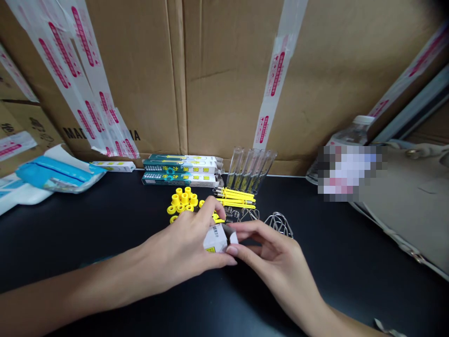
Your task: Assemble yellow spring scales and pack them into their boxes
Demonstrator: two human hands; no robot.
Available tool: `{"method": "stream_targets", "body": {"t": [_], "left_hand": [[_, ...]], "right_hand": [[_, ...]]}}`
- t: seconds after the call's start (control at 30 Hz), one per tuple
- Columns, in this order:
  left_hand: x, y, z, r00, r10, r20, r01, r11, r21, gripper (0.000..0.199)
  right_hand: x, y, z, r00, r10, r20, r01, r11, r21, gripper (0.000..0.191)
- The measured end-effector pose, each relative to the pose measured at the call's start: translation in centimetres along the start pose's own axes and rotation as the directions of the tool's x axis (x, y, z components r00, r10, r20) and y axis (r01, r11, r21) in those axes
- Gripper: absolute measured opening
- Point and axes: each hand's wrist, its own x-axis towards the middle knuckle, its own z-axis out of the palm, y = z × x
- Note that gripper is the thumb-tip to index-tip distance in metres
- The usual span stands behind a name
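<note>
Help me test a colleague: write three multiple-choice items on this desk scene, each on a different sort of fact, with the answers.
1. Where is the small white carton?
A. Between the left hand and right hand
B. On the blue packet
C. Inside a clear tube

2. What colour are the ring-shaped plastic parts?
A. Blue
B. Yellow
C. Red

3. How do the long green-and-white boxes lie?
A. Standing on end
B. Torn open
C. Flat on the black desk

1 A: both hands touch the carton.
2 B: the rings show bright yellow.
3 C: their long sides rest on the desk.
</note>
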Motion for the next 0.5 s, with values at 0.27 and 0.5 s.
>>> {"method": "stream_targets", "body": {"t": [0.27, 0.5], "left_hand": [[-0.2, 0.15, 0.2, 1.0, -0.009, -0.015, 0.01, 0.999, 0.053, 0.048], [0.05, -0.21, 0.08, 0.998, 0.027, -0.049, -0.027, 1.0, 0.002, 0.046]], "right_hand": [[0.42, -0.08, -0.04, 0.995, 0.093, -0.023, -0.092, 0.994, 0.056, 0.016], [0.19, -0.27, 0.05, 0.996, 0.092, 0.013, -0.092, 0.996, -0.014, 0.013]]}}
